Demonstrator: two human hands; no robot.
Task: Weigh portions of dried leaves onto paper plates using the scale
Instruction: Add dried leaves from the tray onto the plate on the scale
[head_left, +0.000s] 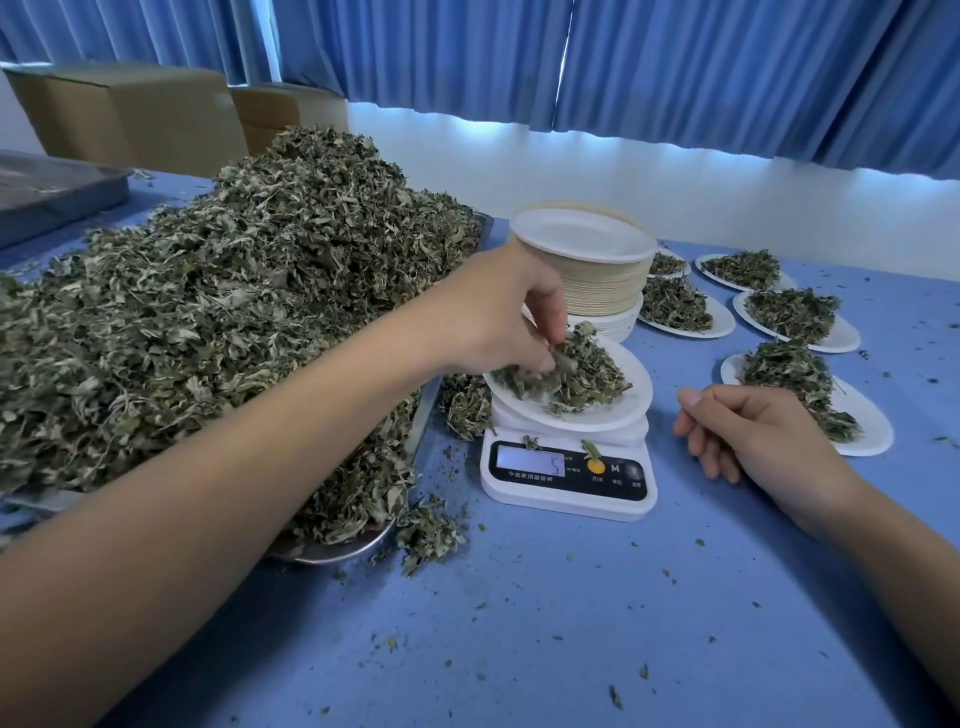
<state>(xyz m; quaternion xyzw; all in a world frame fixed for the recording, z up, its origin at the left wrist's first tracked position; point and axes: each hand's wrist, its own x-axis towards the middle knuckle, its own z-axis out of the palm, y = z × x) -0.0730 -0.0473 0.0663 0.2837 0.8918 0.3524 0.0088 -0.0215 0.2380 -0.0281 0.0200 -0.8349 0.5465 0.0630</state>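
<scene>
— Where is the portion being weighed?

— The dried leaves (576, 371) lie in a loose mound on a white paper plate (618, 410). That plate sits on top of the scale (566, 493), near the middle of the blue tabletop (571, 623).

— And the fingers?

— The left hand (498, 312) hangs over the plate's left edge. Its fingers (558, 322) point down and are bunched against the thumb, pinching a tuft at the left side of the mound. The wrist is bent downward, and the bare forearm stretches across the front of the big heap (234, 291).

— The other hand?

— The right hand (753, 436) rests on the tabletop just right of the scale, not touching it. Its fingers are loosely curled and hold nothing.

— Can you read the scale?

— The display is lit. I can make out a 5, but the rest is too blurred. A couple of leaf scraps lie on its front panel.

— What else is around?

— To the left, the heap is piled high on a metal tray (337, 551) and spills over its edge onto the tabletop. Behind the scale stands a stack of empty plates (587, 260). To the right lie several filled plates (795, 317), each with its own mound, and crumbs are scattered all about. Blue curtains (675, 78) hang behind, and cardboard boxes (130, 114) stand at the far left.
</scene>
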